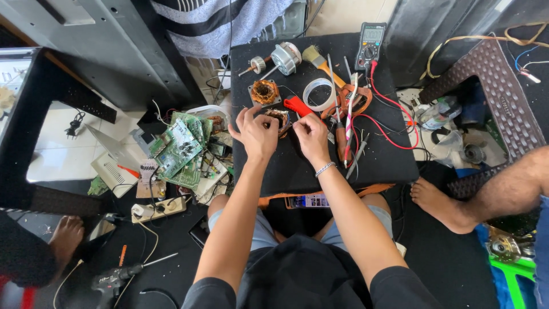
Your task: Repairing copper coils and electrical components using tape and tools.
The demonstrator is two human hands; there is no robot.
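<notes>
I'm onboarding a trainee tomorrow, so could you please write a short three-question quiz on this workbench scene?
1. True or false: both hands, left hand and right hand, are at the copper-wound stator.
2. Which colour are the leads running from the multimeter? A red, B yellow, C white.
3. What lies to the left of the black mat, on the floor?

Key: 1 true. 2 A. 3 a pile of green circuit boards.
</notes>
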